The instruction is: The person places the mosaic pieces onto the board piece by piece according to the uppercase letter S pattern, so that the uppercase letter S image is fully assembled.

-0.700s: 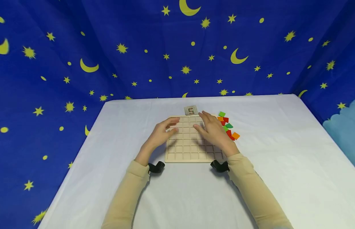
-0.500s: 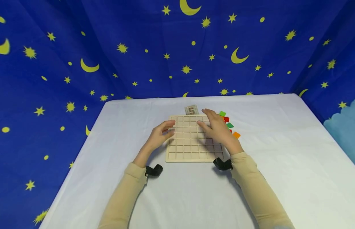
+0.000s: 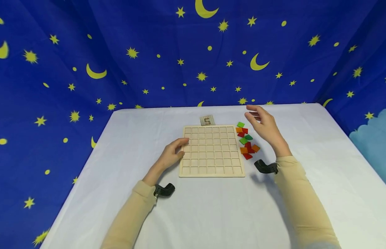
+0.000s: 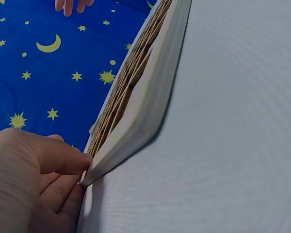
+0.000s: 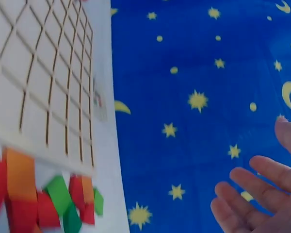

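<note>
Dark blue curtain [image 3: 168,71] with yellow stars and moons behind and to the sides; white-covered table [image 3: 193,211] in front.

Main item: wooden board [image 3: 211,152] with a grid of shallow squares, flat on the table, near the middle. Squares visible in the head view are bare. Coloured pieces [image 3: 244,141], orange, red and green, lie in a loose heap just beside its right rim, some overlapping. Small card [image 3: 207,120] with a brown figure lies just beyond the far rim.

Left hand [image 3: 171,154]: thumb and fingers bent at the board's left rim, touching it. Cannot tell whether it pinches the rim or merely rests there. Right hand [image 3: 265,126]: raised, to the right of the pieces, fingers somewhat spread, nothing held.

Risks, judged:
1. Uneven pressure from the left hand could skid the board over the cloth, into the heap or the card.
2. Black attachment [image 3: 265,167] under the right wrist hangs low on the pieces' side; a sideways sweep might catch and scatter them.
3. Overlap makes a single pick-up awkward: a neighbour could be dragged along or flipped.
</note>
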The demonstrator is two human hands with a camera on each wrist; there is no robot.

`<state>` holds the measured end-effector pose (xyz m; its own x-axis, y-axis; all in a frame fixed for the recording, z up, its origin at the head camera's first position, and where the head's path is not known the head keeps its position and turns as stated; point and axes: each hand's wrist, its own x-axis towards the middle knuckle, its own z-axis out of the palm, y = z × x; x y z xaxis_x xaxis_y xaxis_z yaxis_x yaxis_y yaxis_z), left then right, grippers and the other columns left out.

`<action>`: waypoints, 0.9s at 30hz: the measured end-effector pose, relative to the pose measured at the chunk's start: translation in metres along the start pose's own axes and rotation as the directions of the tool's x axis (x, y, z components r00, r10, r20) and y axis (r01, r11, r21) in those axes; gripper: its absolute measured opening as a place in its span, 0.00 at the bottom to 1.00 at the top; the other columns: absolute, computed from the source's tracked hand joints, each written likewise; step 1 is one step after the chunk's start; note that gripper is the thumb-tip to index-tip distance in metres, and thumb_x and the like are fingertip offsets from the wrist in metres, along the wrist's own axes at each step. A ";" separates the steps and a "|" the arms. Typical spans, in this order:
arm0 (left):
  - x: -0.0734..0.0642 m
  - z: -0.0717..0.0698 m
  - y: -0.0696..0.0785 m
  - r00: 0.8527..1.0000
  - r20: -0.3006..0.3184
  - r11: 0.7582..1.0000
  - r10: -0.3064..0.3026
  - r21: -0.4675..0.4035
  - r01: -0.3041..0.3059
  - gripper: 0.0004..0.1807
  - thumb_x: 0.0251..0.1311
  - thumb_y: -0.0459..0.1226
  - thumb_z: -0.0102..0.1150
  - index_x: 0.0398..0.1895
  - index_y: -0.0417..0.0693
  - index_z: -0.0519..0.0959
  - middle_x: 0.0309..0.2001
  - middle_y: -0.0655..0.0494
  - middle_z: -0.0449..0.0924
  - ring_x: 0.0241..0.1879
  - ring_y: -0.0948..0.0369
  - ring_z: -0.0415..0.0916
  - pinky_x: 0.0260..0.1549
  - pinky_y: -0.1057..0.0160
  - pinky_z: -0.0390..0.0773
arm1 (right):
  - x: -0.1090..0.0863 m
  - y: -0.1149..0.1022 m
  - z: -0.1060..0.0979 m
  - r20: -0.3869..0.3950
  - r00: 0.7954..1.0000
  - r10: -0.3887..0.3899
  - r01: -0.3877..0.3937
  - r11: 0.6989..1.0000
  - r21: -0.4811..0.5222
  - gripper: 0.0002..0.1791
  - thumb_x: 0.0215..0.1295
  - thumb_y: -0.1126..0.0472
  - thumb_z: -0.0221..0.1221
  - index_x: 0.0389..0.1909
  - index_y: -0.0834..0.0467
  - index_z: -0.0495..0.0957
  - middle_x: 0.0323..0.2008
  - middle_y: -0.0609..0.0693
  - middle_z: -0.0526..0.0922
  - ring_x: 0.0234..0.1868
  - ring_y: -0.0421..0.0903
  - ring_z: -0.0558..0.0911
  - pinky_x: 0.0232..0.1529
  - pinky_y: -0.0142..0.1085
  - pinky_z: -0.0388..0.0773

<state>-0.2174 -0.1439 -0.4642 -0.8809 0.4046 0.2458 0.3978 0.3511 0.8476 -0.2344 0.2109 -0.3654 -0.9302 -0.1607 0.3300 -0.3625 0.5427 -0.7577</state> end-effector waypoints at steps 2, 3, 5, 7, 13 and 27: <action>-0.001 -0.001 0.007 1.000 0.004 1.000 0.003 0.013 -0.004 0.27 0.53 0.17 0.52 0.61 0.29 0.68 0.57 0.34 0.71 0.60 0.44 0.66 0.64 0.49 0.62 | 0.002 0.005 -0.007 -0.004 1.000 0.025 -0.025 1.000 0.016 0.30 0.70 0.46 0.50 0.63 0.63 0.67 0.61 0.60 0.69 0.58 0.58 0.71 0.60 0.53 0.68; -0.003 -0.002 0.013 1.000 0.009 1.000 0.004 0.017 -0.004 0.27 0.53 0.17 0.52 0.60 0.28 0.67 0.57 0.33 0.71 0.60 0.43 0.66 0.64 0.49 0.61 | 0.004 0.015 -0.009 -0.007 1.000 0.029 -0.028 0.998 0.052 0.29 0.69 0.46 0.51 0.62 0.61 0.68 0.61 0.58 0.70 0.58 0.56 0.71 0.61 0.50 0.69; -0.005 -0.004 0.025 1.000 0.021 1.000 0.000 0.027 -0.001 0.27 0.54 0.17 0.51 0.60 0.26 0.66 0.57 0.32 0.70 0.60 0.42 0.65 0.64 0.50 0.61 | 0.005 0.022 -0.014 -0.002 0.999 0.045 -0.045 0.997 0.064 0.29 0.69 0.46 0.51 0.62 0.60 0.68 0.60 0.58 0.70 0.58 0.56 0.71 0.60 0.51 0.70; -0.007 -0.007 0.035 1.000 0.025 0.999 0.003 0.040 -0.004 0.26 0.54 0.17 0.51 0.59 0.24 0.66 0.57 0.31 0.70 0.59 0.41 0.66 0.64 0.50 0.62 | 0.006 0.030 -0.017 0.010 0.997 0.071 -0.072 0.994 0.081 0.27 0.69 0.47 0.52 0.62 0.59 0.69 0.60 0.58 0.71 0.57 0.55 0.72 0.59 0.49 0.71; -0.004 -0.004 0.010 0.999 0.024 0.999 -0.024 0.030 0.024 0.27 0.55 0.20 0.53 0.61 0.33 0.68 0.58 0.40 0.72 0.60 0.48 0.67 0.64 0.56 0.63 | 0.004 0.047 -0.017 0.070 0.985 0.158 -0.167 0.976 0.142 0.27 0.71 0.49 0.49 0.64 0.60 0.67 0.60 0.57 0.72 0.54 0.48 0.74 0.56 0.40 0.74; -0.004 -0.004 -0.003 0.999 0.031 1.000 -0.019 0.013 0.019 0.28 0.56 0.21 0.54 0.63 0.37 0.68 0.58 0.44 0.73 0.60 0.51 0.67 0.64 0.56 0.62 | -0.003 0.092 -0.002 0.153 0.970 0.190 -0.234 0.901 0.364 0.28 0.70 0.52 0.52 0.62 0.67 0.66 0.54 0.55 0.78 0.54 0.47 0.75 0.56 0.38 0.75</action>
<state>-0.2159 -0.1496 -0.4655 -0.8799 0.4240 0.2146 0.3843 0.3694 0.8461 -0.2647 0.2627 -0.4347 -0.9799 -0.1785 0.0896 -0.1295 0.2266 -0.9653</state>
